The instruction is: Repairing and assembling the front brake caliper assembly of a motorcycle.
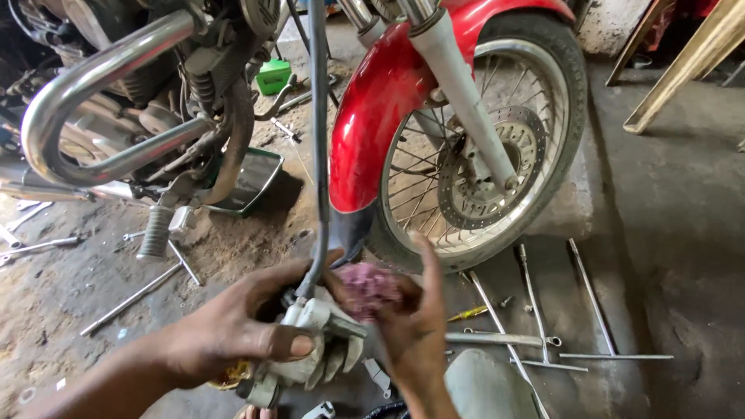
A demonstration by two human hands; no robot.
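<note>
Below the wheel [485,147], at six o'clock, our left hand [233,330] grips the caliper [310,349] hanging on its hose [319,155]. Our right hand [411,326] pinches a pink rag [366,285] at its two o'clock; we should hold the caliper steady and wipe without straining the hose.

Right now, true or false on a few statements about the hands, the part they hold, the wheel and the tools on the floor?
1. The left hand grips a grey metal brake part with a hose running up from it. True.
2. The right hand holds a blue sponge. False: it presses a pinkish rag against the part.
3. The mudguard over the front wheel is red. True.
4. The long metal tools lie on a bench. False: they lie on the concrete floor to the right of the hands.
5. The wheel has no brake disc. False: a drilled disc sits at its hub.
</note>
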